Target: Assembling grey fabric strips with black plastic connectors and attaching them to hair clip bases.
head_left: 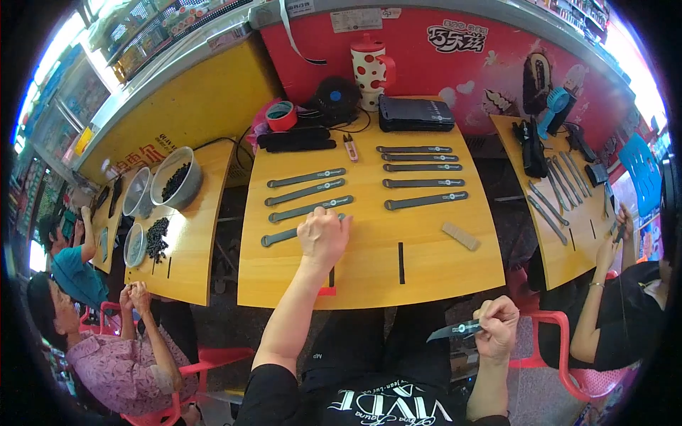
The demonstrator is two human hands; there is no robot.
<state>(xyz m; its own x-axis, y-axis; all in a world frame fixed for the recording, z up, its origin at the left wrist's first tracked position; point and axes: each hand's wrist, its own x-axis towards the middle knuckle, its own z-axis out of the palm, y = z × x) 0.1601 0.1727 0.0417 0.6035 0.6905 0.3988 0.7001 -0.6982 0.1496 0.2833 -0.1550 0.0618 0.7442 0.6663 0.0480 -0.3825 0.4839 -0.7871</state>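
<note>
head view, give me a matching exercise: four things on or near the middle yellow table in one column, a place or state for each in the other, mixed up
Things:
1. left hand
2. right hand
3. red tape roll
4. small tan block

Places or states:
A. lies alone on the right part of the middle table
B. at the far left corner of the table, by the black fan
C. rests on the end of a grey strap on the table
D. holds a grey strap off the table, below its near edge

Pairs: 1-C, 2-D, 3-B, 4-A
</note>
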